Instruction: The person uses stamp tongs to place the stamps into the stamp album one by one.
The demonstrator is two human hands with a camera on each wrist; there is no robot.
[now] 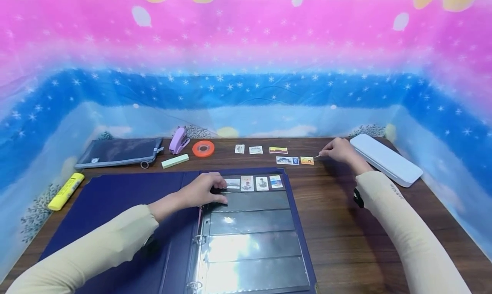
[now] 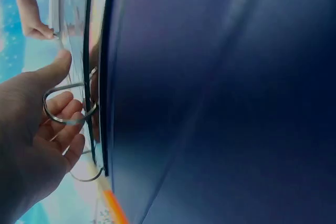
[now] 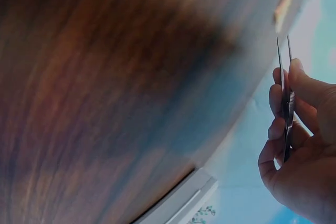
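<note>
My right hand (image 1: 340,154) pinches metal tweezers (image 3: 290,109), their two prongs apart in the right wrist view. The tips point at a small orange-yellow stamp (image 1: 307,160) on the table, right at its edge. My left hand (image 1: 203,190) rests over the upper left corner of a black pocket page (image 1: 250,222) in an open navy ring binder (image 1: 130,213). Its fingertips touch the page beside a greyish stamp (image 1: 232,183). Several stamps stand in the top strip, among them a blue one (image 1: 276,181). In the left wrist view a metal ring (image 2: 68,121) crosses in front of the fingers.
Loose stamps lie behind the binder, including a yellow-red one (image 1: 278,150) and a blue one (image 1: 287,160). A white case (image 1: 386,160), orange tape roll (image 1: 197,149), purple stapler (image 1: 178,141), green block (image 1: 175,161), mesh pouch (image 1: 121,151) and yellow glue stick (image 1: 66,192) lie around.
</note>
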